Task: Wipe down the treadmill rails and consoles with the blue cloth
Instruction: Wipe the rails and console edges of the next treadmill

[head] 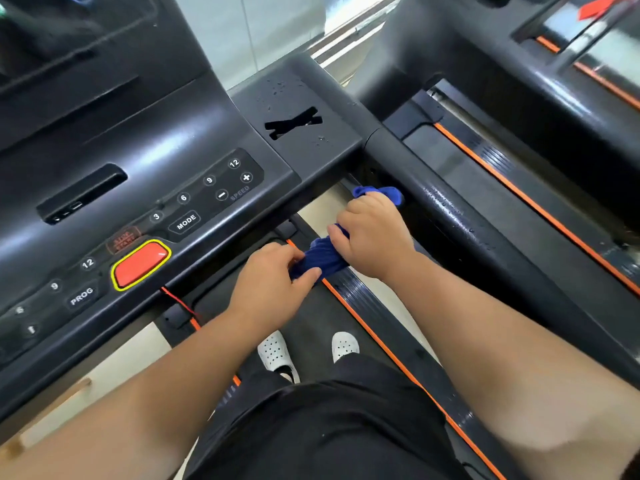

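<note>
Below the console (145,188) edge, both forearms reach forward and meet over the treadmill belt (311,323). The left hand (273,282) lies knuckles up, its thumb and fingers pinching the lower end of the blue cloth (320,259). The right hand (374,233) sits just beyond, fingers curled tight round the cloth's upper part, beside the black rail (464,223). Bunched into a rope, the cloth runs from lower left to upper right, its far end poking out past the right knuckles toward the rail.
</note>
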